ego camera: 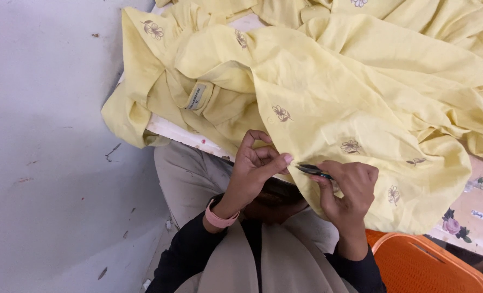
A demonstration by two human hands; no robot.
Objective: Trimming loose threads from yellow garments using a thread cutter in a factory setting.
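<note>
Head view: the left hand [255, 171] pinches the edge of a pale yellow cotton garment with small embroidered flowers [328, 92], thumb and forefinger closed on the cloth. The right hand [347, 190], just beside it, grips small dark metal thread snips [313, 171] against the fabric. An orange plastic crate [423, 266] sits near right.

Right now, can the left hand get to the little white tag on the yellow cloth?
Probably yes: the left hand pinches the yellow cloth not far below the small white tag, with only loose folds between.
</note>
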